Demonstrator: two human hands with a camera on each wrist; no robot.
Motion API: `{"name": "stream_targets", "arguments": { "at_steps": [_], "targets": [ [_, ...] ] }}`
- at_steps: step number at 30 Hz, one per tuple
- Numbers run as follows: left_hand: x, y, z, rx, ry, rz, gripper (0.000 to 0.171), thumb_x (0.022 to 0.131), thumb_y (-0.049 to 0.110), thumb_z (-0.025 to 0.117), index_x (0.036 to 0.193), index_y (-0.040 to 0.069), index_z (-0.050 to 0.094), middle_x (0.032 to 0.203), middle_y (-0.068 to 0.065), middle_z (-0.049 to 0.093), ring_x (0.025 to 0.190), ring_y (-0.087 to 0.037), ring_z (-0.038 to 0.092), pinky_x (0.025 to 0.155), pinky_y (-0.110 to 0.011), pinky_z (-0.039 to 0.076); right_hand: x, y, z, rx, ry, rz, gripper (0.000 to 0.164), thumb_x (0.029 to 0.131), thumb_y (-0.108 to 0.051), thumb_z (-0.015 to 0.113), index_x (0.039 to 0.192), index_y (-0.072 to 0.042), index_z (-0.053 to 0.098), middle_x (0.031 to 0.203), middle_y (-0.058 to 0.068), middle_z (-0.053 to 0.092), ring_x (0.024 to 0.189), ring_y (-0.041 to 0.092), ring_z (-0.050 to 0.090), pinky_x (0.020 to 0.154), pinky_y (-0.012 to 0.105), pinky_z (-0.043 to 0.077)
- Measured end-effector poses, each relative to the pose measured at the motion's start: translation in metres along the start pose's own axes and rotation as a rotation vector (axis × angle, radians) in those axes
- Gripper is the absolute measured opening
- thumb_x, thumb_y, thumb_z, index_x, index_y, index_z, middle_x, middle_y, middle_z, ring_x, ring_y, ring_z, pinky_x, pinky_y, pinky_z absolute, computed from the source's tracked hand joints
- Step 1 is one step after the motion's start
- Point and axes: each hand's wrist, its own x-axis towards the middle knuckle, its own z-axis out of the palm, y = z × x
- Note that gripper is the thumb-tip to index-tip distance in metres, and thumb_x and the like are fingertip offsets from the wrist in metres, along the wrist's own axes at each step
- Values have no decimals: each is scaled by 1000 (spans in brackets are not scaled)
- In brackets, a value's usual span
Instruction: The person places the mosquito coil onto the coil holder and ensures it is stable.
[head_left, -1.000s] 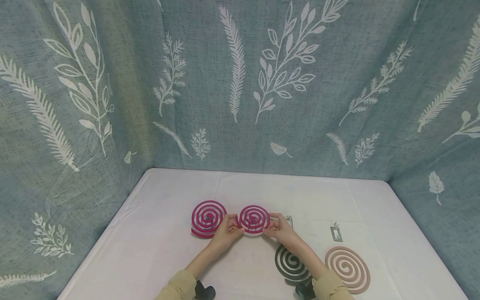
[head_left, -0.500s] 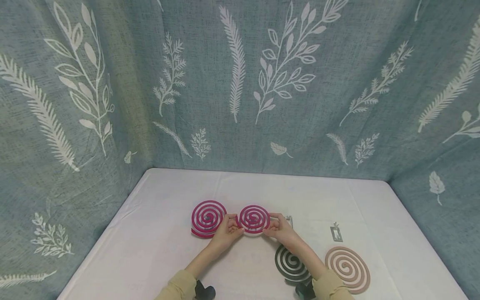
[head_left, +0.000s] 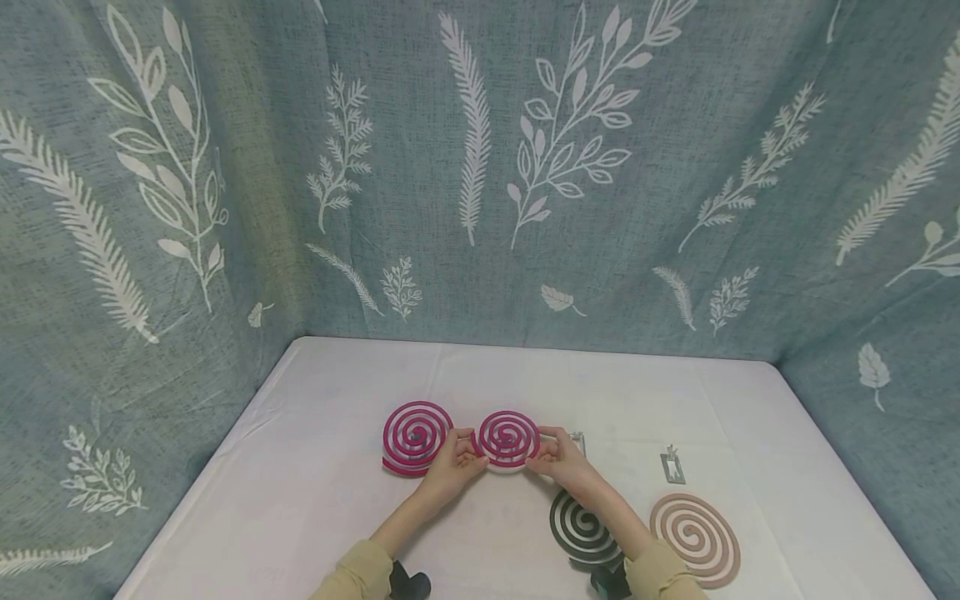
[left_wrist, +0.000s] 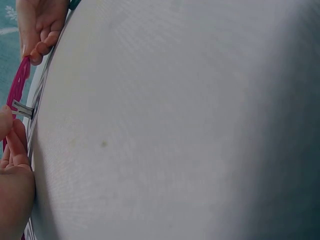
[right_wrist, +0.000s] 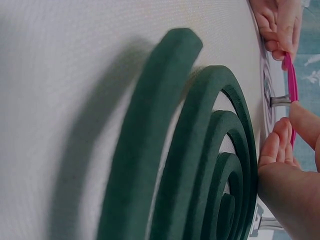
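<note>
A pink mosquito coil point(head_left: 507, 436) is held level by both hands in the middle of the head view. My left hand point(head_left: 450, 467) pinches its left edge between thumb and fingers. At the opposite edge my right hand point(head_left: 567, 463) pinches it the same way. A small metal coil stand point(left_wrist: 23, 109) shows under the coil in the left wrist view, its upper end at the coil's underside. Below the stand lies a pale curved shape point(right_wrist: 267, 82), mostly hidden. Another pink coil point(head_left: 417, 436) lies just left of my left hand, partly covered by it.
A dark green coil point(right_wrist: 135, 150) lies beneath my right forearm. Right of that arm are a tan coil point(head_left: 688, 532) and a flat metal stand point(head_left: 663, 468). Another metal stand point(head_left: 578, 439) peeks out behind my right hand. A patterned curtain point(head_left: 480, 167) surrounds the white table point(head_left: 300, 467).
</note>
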Motion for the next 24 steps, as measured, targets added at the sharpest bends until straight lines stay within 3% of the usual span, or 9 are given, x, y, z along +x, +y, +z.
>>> {"name": "stream_targets", "arguments": {
  "at_steps": [5, 12, 24],
  "targets": [
    [-1, 1, -1, 4, -6, 9, 56, 89, 5, 63, 134, -8, 33, 96, -15, 61, 78, -5, 50, 71, -14, 44, -3, 1, -2, 7, -39, -81, 71, 86, -16, 69, 138, 7, 27, 81, -4, 55, 72, 7, 49, 66, 20, 40],
    [-1, 2, -1, 5, -17, 19, 56, 89, 7, 64, 134, -8, 33, 97, -15, 61, 78, -3, 50, 72, -13, 44, 2, -1, 0, -28, 2, 18, 66, 87, -7, 64, 141, 5, 27, 84, 0, 53, 74, 11, 46, 63, 23, 36],
    [0, 0, -2, 2, -23, 5, 56, 88, 5, 64, 134, -8, 33, 98, -16, 61, 78, -3, 50, 72, -13, 44, 2, -1, -1, -18, 8, 22, 69, 85, -7, 67, 141, 3, 28, 81, -1, 54, 74, 10, 49, 68, 22, 40]
  ]
}}
